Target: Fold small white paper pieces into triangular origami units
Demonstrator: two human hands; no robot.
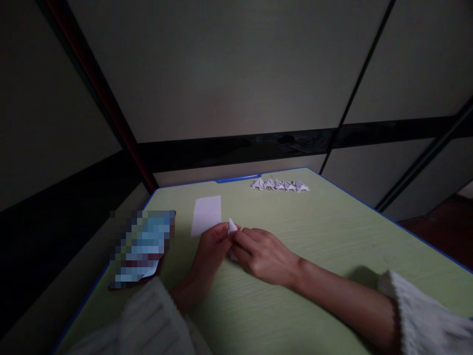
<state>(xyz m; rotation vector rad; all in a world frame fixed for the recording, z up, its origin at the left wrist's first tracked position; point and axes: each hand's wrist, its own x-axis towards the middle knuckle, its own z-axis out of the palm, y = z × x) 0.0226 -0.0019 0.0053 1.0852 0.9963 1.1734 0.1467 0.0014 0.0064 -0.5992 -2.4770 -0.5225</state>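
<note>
Between my two hands is a small piece of folded white paper (232, 226), its pointed tip sticking up above the fingers. My left hand (213, 245) grips it from the left, fingers closed. From the other side my right hand (260, 251) pinches the same piece with curled fingers, and another bit of white shows just under them. Most of the folded paper is hidden by the fingers. A flat sheet of white paper (207, 215) lies just beyond my left hand.
Several folded white paper pieces (280, 185) stand in a row near the table's far edge. A blue strip (238, 178) runs along that edge. At the left lies a blurred-out bluish object (146, 246). Behind the green table (332, 236) rise pale panels (236, 74) with a dark band.
</note>
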